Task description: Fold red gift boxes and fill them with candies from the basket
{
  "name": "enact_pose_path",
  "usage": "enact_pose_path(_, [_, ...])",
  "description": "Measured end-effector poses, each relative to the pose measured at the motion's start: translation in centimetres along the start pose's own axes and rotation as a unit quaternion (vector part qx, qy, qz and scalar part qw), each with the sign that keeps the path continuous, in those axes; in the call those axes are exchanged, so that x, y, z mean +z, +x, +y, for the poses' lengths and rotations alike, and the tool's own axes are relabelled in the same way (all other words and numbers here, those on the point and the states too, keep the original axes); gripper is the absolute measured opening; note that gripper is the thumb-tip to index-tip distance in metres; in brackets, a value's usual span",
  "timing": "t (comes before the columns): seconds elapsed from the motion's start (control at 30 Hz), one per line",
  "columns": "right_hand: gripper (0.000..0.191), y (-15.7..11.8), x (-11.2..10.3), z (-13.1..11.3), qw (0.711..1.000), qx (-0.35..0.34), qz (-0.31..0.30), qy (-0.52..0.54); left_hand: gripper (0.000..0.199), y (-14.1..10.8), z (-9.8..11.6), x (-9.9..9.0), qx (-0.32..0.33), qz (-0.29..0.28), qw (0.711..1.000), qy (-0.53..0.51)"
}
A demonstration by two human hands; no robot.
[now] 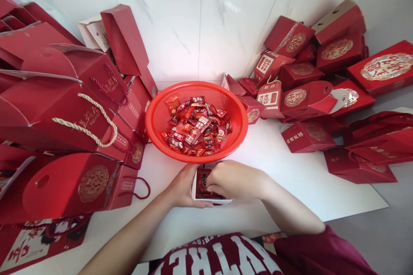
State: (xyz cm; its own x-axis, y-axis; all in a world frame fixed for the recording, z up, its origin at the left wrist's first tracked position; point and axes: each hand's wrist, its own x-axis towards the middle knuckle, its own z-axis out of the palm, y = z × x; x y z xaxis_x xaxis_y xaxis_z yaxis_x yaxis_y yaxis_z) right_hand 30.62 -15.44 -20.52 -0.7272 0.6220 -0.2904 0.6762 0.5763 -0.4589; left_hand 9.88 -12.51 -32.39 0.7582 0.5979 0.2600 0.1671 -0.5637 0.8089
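Observation:
My left hand [186, 187] grips a small box [194, 189] with white inner walls from its left side, thumb along the near edge. Inside the box's open top lies a dark red wrapped packet [202, 177] with black lettering. Over the box, my right hand [230, 178] has its fingers curled down into the opening against the packet. Whether it pinches anything is hidden by the hand. Just beyond both hands stands a red plastic basket [155, 137], perforated and round, with many small red wrapped sweets [196, 126] heaped inside.
Large red gift boxes with rope handles [58, 116] crowd the left side. More red gift boxes [303, 99] with gold emblems are piled at the right. A marbled tile wall [180, 21] rises behind the white table [277, 159].

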Motion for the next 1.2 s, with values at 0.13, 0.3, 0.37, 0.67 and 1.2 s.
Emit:
enact_pose_path(0.13, [0.025, -2.5, -2.8, 1.1, 0.981, -0.024, 0.146, 0.128, 0.106, 0.1, 0.2, 0.0, -0.023, -0.004, 0.999, -0.026])
enact_pose_path(0.3, [0.027, -1.0, -5.3, 4.8, 0.959, 0.101, 0.245, 0.096, 0.106, 0.2, 0.6, -0.1, -0.028, -0.018, 0.998, -0.053])
enact_pose_path(0.37, [0.03, 1.2, -5.7, 6.5, 0.984, 0.108, 0.111, 0.093, 0.106, 0.1, 0.6, -0.1, -0.031, -0.018, 0.998, -0.05])
enact_pose_path(0.67, [0.055, 6.7, -3.8, 10.1, 0.991, 0.106, 0.036, 0.076, 0.105, 0.0, 0.7, -0.2, -0.046, -0.015, 0.998, -0.05])
enact_pose_path(1.2, [0.023, 6.5, -3.7, 11.1, 0.866, 0.099, 0.43, 0.233, 0.103, 0.1, 1.0, -0.4, -0.044, -0.021, 0.998, -0.046])
